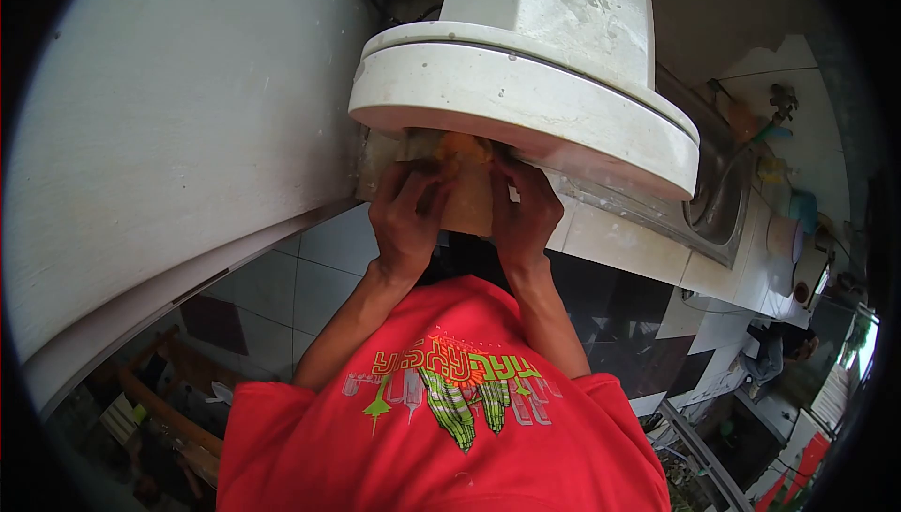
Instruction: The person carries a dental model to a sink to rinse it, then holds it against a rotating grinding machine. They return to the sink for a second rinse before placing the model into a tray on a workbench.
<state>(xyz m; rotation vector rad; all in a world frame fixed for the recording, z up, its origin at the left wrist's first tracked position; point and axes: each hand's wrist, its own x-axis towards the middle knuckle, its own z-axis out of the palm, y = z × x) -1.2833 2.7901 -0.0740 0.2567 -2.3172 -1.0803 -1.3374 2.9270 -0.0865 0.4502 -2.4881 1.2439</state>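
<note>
Cream tile counter [615,242]: rounded white machine [526,99] above
Left hand [408,219], right hand [527,213]: fingers curled at orange lump [463,149], can't tell grip

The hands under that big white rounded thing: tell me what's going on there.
Someone in a red shirt has both hands up at the underside of the white rounded fixture. The left hand and right hand are on either side of a blurred orange thing, above a tan, flat-looking piece. Shadow hides the fingertips, so their exact grip can't be told. A metal sink sits off to the right.
</note>
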